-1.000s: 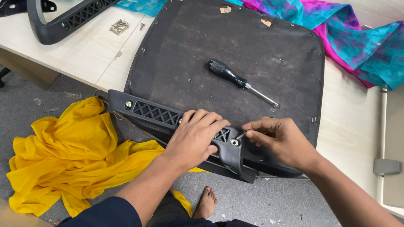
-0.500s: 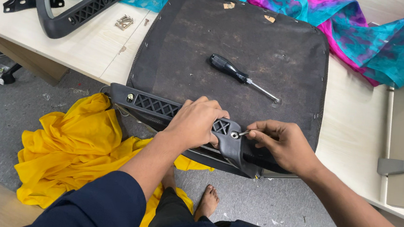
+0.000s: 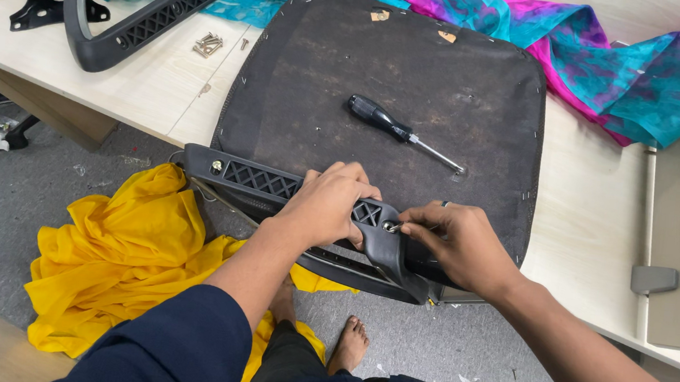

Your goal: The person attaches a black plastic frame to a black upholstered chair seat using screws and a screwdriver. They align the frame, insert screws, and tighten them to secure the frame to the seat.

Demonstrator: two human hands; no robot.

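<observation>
Black plastic armrest sits lower centre of the frame, my left hand clamped over it. My right hand pinches a small screw at its bend, screwdriver lying just above.

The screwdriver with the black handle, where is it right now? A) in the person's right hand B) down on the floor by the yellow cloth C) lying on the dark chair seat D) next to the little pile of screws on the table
C: the screwdriver lies loose on the dark chair seat, beyond both hands, while the left hand and right hand are on the black armrest.
</observation>
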